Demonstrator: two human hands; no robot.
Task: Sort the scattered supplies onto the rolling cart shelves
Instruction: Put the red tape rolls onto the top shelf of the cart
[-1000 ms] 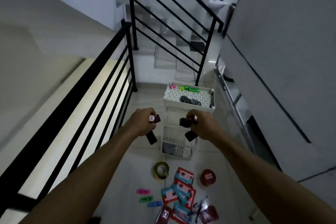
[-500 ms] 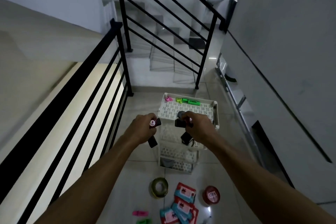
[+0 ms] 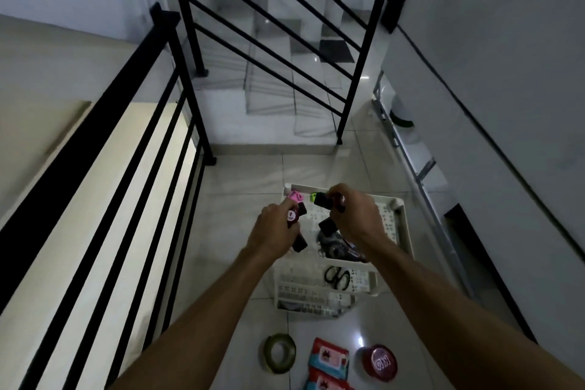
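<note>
Both hands have come forward since the earlier frame, and now they sit right over the cart's top shelf point(image 3: 399, 233) instead of short of it. The left hand point(image 3: 274, 233) has its fingers clamped round a few dark markers point(image 3: 296, 223), one with a pink-white cap label facing up, their long axes running roughly toward and away from the camera. The right hand point(image 3: 357, 215) grips another bunch of dark markers point(image 3: 329, 201), pointing left across the shelf, and it's the deeper one over the tray. So the drop spot is basically straight below, I'd guess just a lower-and-release. Already on that shelf: a pink highlighter point(image 3: 296, 196), a green one peeking out, and a dark pile point(image 3: 335, 247) that could get in the way. Scissors point(image 3: 337, 277) lie on the shelf under. Still on the floor near the cart: tape roll point(image 3: 280, 353), red packets point(image 3: 329, 358), round red tin point(image 3: 379, 361).
</note>
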